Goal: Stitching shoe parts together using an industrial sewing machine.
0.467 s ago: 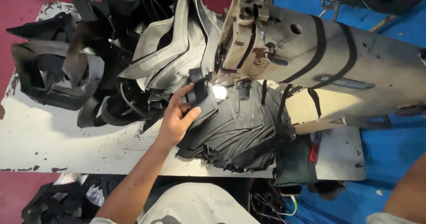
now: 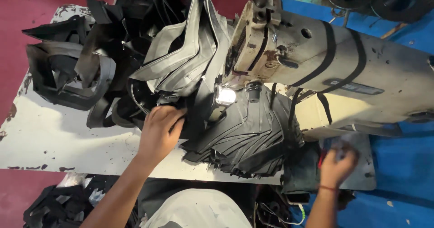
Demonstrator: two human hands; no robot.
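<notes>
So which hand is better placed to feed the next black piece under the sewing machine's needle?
Probably the left hand: it already rests on the black pieces fanned beside the sewing machine head. The right hand is blurred, off at the table's right end, away from the needle.

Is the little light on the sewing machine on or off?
On. The lamp under the sewing machine head glows bright white, lighting the black strips beside the left hand.

The left hand (image 2: 158,131) has slid left, off the lit spot under the cream sewing machine head (image 2: 316,61), onto the dark strap pieces (image 2: 135,108). The right hand (image 2: 337,167), blurred, has come up at the desk's (image 2: 54,137) right end.
</notes>
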